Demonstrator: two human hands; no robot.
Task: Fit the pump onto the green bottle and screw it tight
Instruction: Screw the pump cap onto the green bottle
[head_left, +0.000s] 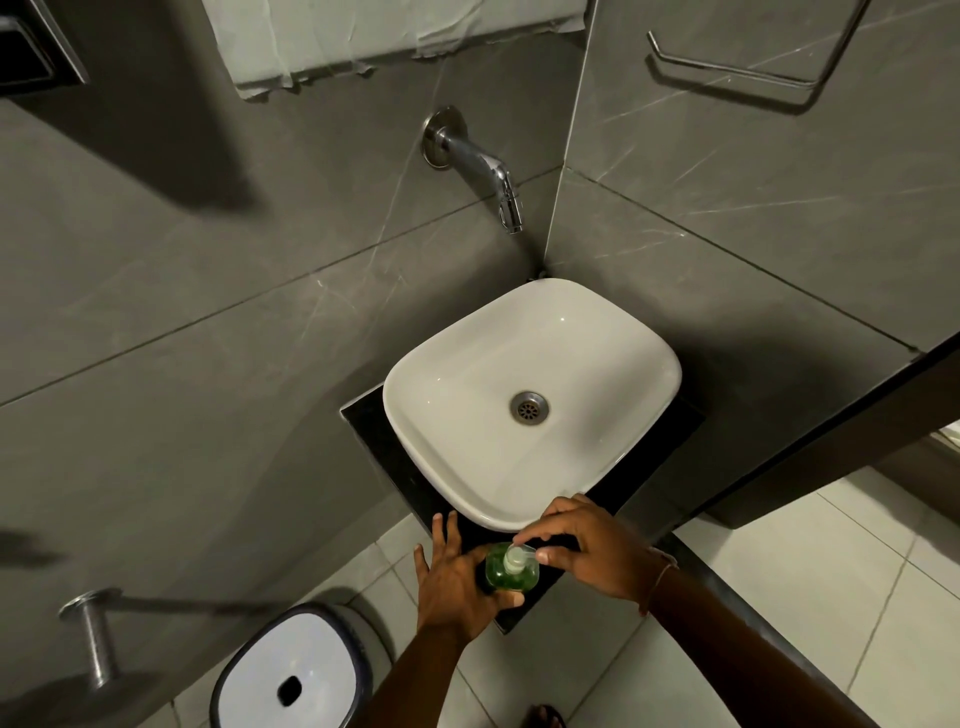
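Observation:
A small clear bottle of green liquid (511, 574) stands upright on the black counter (395, 457) in front of the white basin. A white pump (514, 558) sits on its neck. My left hand (452, 577) rests against the bottle's left side, thumb under its near side and fingers spread flat toward the counter. My right hand (587, 551) comes in from the right, with its thumb and fingertips pinching the pump at the top of the bottle. The bottle's far side is hidden behind my fingers.
A white basin (597, 332) with a metal drain fills most of the counter. A chrome tap (488, 171) sticks out of the grey tiled wall above it. A white lidded bin (291, 670) stands on the floor at lower left, beside a metal roll holder (96, 639).

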